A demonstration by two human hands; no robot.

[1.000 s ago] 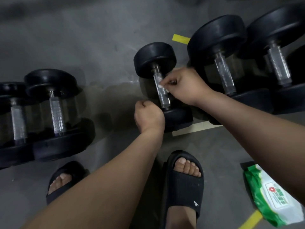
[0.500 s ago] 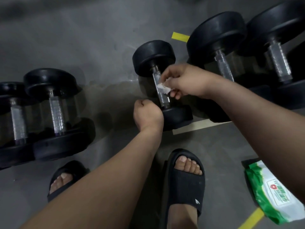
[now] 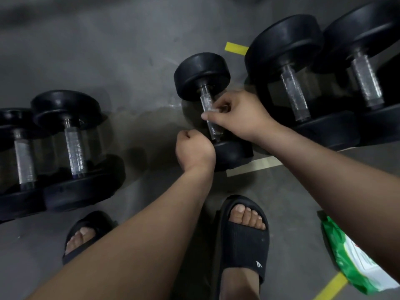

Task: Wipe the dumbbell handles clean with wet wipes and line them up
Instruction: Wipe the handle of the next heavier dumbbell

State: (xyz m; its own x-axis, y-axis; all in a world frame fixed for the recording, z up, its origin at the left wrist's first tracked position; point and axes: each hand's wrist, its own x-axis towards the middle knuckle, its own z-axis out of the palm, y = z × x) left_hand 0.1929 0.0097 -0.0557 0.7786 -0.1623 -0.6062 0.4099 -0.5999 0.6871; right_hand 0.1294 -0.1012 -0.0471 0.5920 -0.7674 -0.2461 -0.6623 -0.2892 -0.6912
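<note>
Mid-wipe, I judge: my right hand (image 3: 240, 118) pinches a wipe (image 3: 213, 110) on the handle (image 3: 205, 102) of the small dumbbell (image 3: 202, 75), and my left hand (image 3: 194, 151) is clenched against its near head. Which others are clean I can't tell — lining up remains. It's tight beside the right pair (image 3: 281, 44) — open floor (image 3: 140, 83) lies leftward.

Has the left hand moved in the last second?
No. The left hand stays fisted at the left edge of the small dumbbell's near head, equally far from the pale floor strip.
</note>
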